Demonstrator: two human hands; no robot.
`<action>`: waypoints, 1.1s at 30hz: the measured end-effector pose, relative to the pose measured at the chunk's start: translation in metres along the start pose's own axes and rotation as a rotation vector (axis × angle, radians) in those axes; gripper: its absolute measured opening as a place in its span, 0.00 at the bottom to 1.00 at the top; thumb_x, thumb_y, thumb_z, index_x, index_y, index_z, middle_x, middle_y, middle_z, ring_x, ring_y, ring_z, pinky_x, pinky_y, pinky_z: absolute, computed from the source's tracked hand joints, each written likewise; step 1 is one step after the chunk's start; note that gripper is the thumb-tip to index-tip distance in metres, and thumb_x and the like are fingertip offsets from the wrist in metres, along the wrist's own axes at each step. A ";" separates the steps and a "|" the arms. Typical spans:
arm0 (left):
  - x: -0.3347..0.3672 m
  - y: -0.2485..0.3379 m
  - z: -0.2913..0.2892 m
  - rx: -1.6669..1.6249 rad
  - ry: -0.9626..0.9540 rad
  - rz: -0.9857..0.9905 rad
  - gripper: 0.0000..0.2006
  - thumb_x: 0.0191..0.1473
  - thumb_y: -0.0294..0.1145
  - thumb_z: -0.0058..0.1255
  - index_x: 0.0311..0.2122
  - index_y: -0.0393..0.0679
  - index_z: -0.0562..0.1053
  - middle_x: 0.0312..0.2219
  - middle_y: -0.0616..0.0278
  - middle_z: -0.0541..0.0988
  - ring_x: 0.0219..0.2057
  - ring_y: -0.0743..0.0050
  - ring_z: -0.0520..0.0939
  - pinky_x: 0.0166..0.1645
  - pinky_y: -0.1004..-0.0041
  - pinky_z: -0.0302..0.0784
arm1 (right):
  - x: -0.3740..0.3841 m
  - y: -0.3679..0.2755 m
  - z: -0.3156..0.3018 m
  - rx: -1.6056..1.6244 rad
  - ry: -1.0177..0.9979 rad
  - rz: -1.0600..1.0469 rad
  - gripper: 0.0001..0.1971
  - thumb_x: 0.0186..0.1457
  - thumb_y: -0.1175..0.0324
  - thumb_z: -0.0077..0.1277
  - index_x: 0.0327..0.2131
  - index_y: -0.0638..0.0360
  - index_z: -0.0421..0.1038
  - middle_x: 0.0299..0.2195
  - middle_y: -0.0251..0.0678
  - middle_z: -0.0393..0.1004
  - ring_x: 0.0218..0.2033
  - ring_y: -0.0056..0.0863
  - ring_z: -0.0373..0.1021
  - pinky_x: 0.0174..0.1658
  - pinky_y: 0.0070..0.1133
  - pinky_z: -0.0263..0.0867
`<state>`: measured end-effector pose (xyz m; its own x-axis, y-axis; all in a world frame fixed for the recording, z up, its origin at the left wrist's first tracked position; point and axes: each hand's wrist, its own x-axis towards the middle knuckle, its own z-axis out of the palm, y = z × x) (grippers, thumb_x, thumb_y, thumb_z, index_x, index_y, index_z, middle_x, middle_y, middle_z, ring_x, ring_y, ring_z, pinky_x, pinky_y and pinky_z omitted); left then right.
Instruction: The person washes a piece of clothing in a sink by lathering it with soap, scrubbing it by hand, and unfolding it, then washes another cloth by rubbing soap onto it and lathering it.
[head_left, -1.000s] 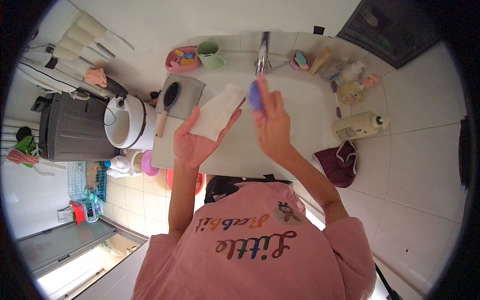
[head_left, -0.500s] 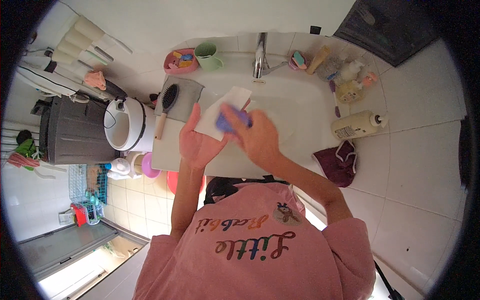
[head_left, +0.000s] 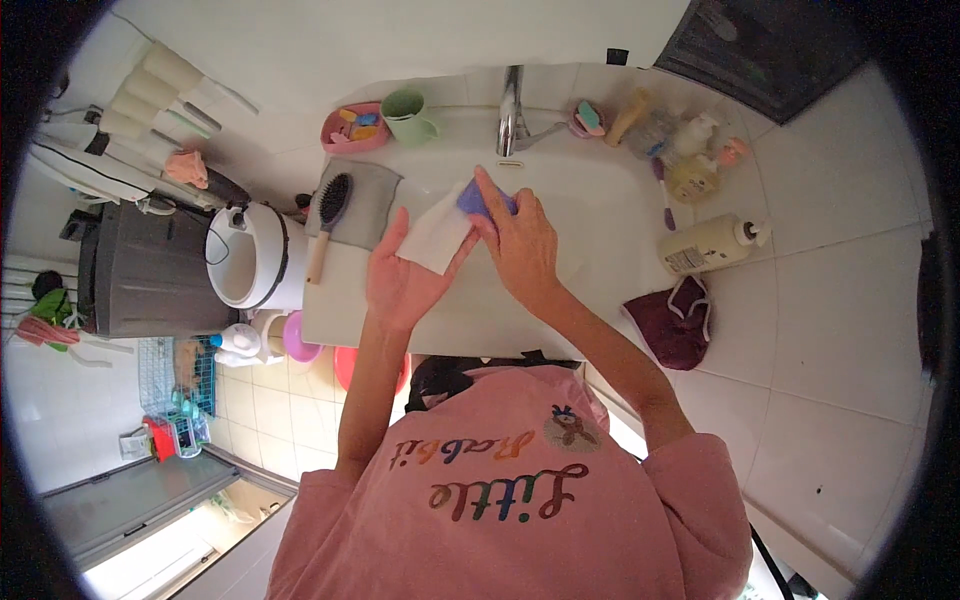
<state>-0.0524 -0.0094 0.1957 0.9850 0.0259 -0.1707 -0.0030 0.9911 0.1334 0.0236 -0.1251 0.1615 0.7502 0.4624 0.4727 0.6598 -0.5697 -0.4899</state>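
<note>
My left hand (head_left: pixel 402 290) is turned palm up over the near part of the washbasin (head_left: pixel 590 270), thumb spread away from the fingers. A thin, white rectangular sheet (head_left: pixel 438 238) lies slanting across its palm and outstretched fingers; whether it is cloth or paper I cannot tell. From the right, my right hand (head_left: pixel 525 250) grips a small purple sponge (head_left: pixel 479 199), index finger laid along it. The sponge is at the sheet's far right end and appears to rest on it. The fingertips of my left hand are hidden beneath.
A hairbrush (head_left: pixel 332 205) lies on a grey cloth (head_left: pixel 375 190) at the left. Behind are a pink soap dish (head_left: pixel 340 130), a green mug (head_left: pixel 404 118) and the tap (head_left: pixel 511 110). Bottles (head_left: pixel 705 247) and a maroon cloth (head_left: pixel 672 325) line the right side.
My right hand has moved the sponge up and to the right along the sheet, toward its far end. The left hand stays nearly in place beneath the sheet.
</note>
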 end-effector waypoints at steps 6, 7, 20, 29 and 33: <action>0.004 0.006 -0.016 0.117 -0.049 -0.129 0.25 0.53 0.42 0.24 0.50 0.33 0.48 0.50 0.50 0.53 0.51 0.60 0.54 0.54 0.63 0.46 | -0.036 -0.017 0.003 0.048 -0.220 -0.215 0.26 0.41 0.58 0.46 0.48 0.40 0.54 0.22 0.38 0.57 0.23 0.34 0.59 0.22 0.27 0.58; 0.003 0.006 -0.020 0.119 -0.052 -0.126 0.25 0.53 0.42 0.24 0.50 0.33 0.48 0.50 0.50 0.53 0.51 0.60 0.54 0.54 0.63 0.46 | -0.032 -0.010 0.007 0.013 -0.193 -0.190 0.27 0.41 0.58 0.46 0.48 0.40 0.54 0.22 0.38 0.57 0.23 0.34 0.59 0.22 0.27 0.58; 0.006 -0.002 -0.019 0.017 -0.031 -0.115 0.26 0.52 0.42 0.27 0.50 0.32 0.48 0.49 0.49 0.54 0.51 0.58 0.54 0.55 0.62 0.43 | -0.026 0.013 0.005 -0.072 -0.203 -0.171 0.26 0.42 0.57 0.45 0.49 0.39 0.53 0.21 0.37 0.56 0.23 0.33 0.59 0.22 0.28 0.58; 0.017 -0.005 -0.023 -0.006 -0.087 -0.214 0.27 0.52 0.43 0.27 0.50 0.31 0.47 0.51 0.49 0.50 0.52 0.58 0.53 0.55 0.63 0.43 | -0.046 -0.013 0.002 0.066 -0.206 -0.108 0.28 0.40 0.62 0.47 0.49 0.39 0.53 0.23 0.38 0.57 0.23 0.35 0.58 0.25 0.29 0.58; 0.019 -0.005 -0.031 -0.017 -0.115 -0.193 0.28 0.51 0.44 0.27 0.51 0.32 0.45 0.51 0.49 0.50 0.51 0.58 0.54 0.54 0.64 0.47 | -0.030 0.004 0.004 -0.033 -0.069 -0.043 0.29 0.39 0.61 0.48 0.48 0.38 0.53 0.23 0.38 0.57 0.23 0.35 0.58 0.25 0.28 0.58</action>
<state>-0.0389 -0.0100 0.1616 0.9807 -0.1787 -0.0788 0.1857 0.9783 0.0919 0.0034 -0.1382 0.1420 0.7229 0.5321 0.4408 0.6908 -0.5697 -0.4453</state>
